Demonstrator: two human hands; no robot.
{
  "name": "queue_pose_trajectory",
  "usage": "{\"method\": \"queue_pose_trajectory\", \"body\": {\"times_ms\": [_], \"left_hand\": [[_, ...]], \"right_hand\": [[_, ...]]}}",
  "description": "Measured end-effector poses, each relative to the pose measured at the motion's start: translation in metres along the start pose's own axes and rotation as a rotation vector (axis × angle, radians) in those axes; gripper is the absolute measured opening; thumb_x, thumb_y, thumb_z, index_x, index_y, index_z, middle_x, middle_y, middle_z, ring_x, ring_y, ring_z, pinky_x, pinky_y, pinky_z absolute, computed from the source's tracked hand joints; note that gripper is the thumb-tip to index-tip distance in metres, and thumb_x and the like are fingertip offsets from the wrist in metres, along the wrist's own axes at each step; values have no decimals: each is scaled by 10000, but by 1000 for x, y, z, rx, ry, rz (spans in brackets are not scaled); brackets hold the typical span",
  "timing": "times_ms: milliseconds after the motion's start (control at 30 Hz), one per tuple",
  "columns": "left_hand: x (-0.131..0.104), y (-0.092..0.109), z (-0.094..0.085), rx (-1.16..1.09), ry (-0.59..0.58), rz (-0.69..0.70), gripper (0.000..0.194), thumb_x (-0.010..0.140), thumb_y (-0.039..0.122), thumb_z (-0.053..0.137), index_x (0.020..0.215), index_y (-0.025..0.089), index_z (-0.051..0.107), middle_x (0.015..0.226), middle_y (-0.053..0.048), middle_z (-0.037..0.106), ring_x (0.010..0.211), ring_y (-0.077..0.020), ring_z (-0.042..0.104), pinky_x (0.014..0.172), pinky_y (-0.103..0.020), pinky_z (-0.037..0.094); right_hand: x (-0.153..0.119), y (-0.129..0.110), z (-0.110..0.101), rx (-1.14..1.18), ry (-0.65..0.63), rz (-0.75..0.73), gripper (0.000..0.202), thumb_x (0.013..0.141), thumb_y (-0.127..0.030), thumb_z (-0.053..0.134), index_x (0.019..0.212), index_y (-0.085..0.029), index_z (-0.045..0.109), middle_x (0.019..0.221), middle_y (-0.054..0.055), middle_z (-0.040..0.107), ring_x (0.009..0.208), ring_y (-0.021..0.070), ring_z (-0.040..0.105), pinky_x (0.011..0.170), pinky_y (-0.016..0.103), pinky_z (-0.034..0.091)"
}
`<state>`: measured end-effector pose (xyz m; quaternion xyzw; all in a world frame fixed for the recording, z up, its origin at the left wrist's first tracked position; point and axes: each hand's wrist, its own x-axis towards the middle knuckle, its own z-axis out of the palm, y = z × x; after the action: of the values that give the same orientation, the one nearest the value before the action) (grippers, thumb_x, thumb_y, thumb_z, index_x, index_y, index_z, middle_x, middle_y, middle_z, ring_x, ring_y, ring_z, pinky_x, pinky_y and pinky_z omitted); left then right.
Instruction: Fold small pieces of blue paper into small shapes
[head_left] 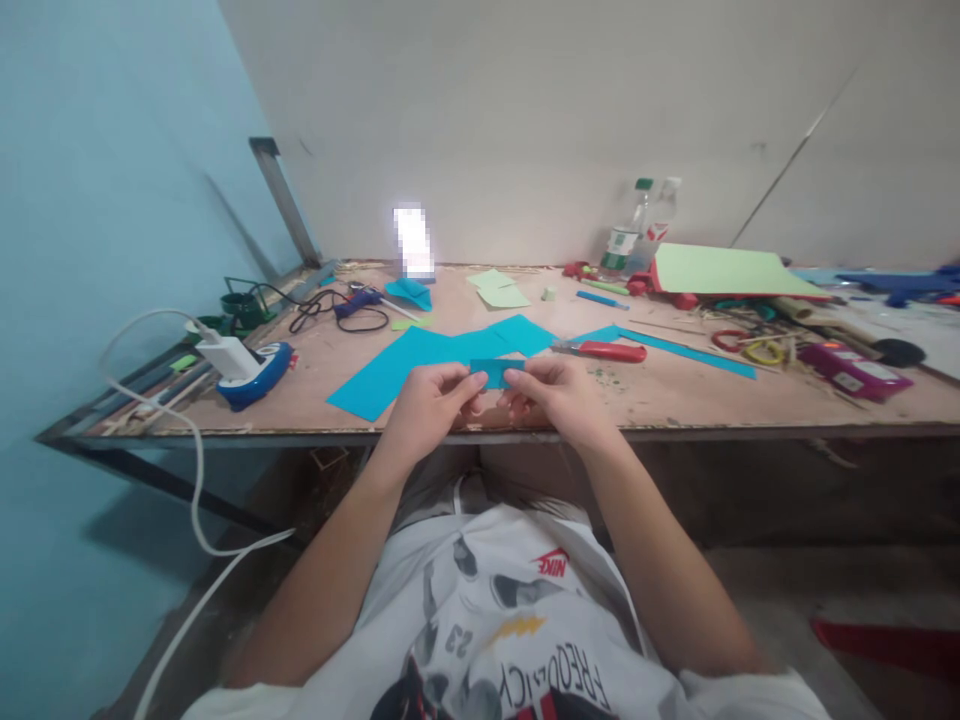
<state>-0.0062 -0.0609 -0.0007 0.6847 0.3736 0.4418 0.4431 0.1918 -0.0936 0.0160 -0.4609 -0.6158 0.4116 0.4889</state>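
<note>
A small blue paper piece [496,374] is held up at the table's front edge between both hands. My left hand [436,402] pinches its left end between thumb and fingers. Its right end is pinched by my right hand [553,398]. Behind them, larger blue paper sheets [397,370] lie flat on the table [315,405]. A red-handled cutter [611,351] rests just beyond my right hand, beside a long blue paper strip [697,355].
A lit phone [414,243] stands at the back. Pale green papers [501,290] lie near it. On the left are a blue power socket [255,377] and cables; on the right, bottles [621,240], scissors [763,350] and a purple box [855,372].
</note>
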Motion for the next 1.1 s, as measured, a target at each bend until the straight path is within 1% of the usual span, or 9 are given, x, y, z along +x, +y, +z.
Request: {"method": "queue_pose_trajectory", "body": {"times_ms": [267, 400, 533, 733, 800, 967, 1100], "left_hand": [[-1, 0, 0, -13, -7, 6, 429, 914, 501, 717, 656, 168, 636, 636, -6, 657, 579, -126, 575, 556, -228, 449], [-1, 2, 1, -27, -58, -4, 443, 885, 532, 743, 663, 174, 605, 614, 3, 633, 554, -123, 554, 535, -233, 430], [-1, 3, 2, -20, -111, -15, 435, 889, 534, 730, 681, 163, 639, 611, -7, 625, 560, -131, 550, 531, -239, 418], [-1, 3, 2, 1, -93, -18, 429, 896, 514, 702, 661, 170, 602, 617, -5, 606, 527, -119, 494, 504, -245, 374], [0, 3, 2, 16, -88, -9, 419, 896, 501, 702, 658, 170, 605, 613, -5, 611, 530, -122, 499, 508, -249, 370], [1, 3, 3, 39, -90, 38, 400, 896, 448, 705, 627, 173, 595, 613, 2, 616, 585, -131, 536, 566, -248, 396], [-1, 3, 1, 60, -104, 61, 368, 913, 411, 687, 642, 175, 607, 631, 6, 622, 611, -135, 537, 588, -246, 400]], "right_hand": [[0, 2, 0, 10, -4, -2, 516, 803, -637, 810, 648, -150, 737, 631, 60, 721, 555, 151, 644, 544, 254, 492], [1, 5, -2, 28, -3, -6, 502, 812, -623, 802, 653, -152, 738, 676, 71, 738, 584, 159, 662, 564, 260, 510], [2, 7, -2, 43, -1, -11, 469, 828, -591, 802, 665, -154, 749, 685, 65, 730, 597, 162, 664, 573, 265, 517], [2, 6, -1, 69, -22, -10, 456, 832, -571, 813, 656, -156, 745, 674, 59, 730, 583, 148, 649, 579, 259, 507], [2, 6, -1, 81, -30, -1, 441, 838, -557, 811, 663, -158, 743, 667, 50, 724, 580, 145, 643, 565, 253, 493], [2, 7, -2, 100, -107, 49, 398, 753, -531, 880, 749, -145, 783, 704, 58, 747, 598, 153, 637, 568, 253, 481], [1, 6, -3, 96, -135, 84, 401, 750, -526, 876, 788, -133, 803, 734, 73, 760, 614, 157, 638, 558, 247, 464]]}}
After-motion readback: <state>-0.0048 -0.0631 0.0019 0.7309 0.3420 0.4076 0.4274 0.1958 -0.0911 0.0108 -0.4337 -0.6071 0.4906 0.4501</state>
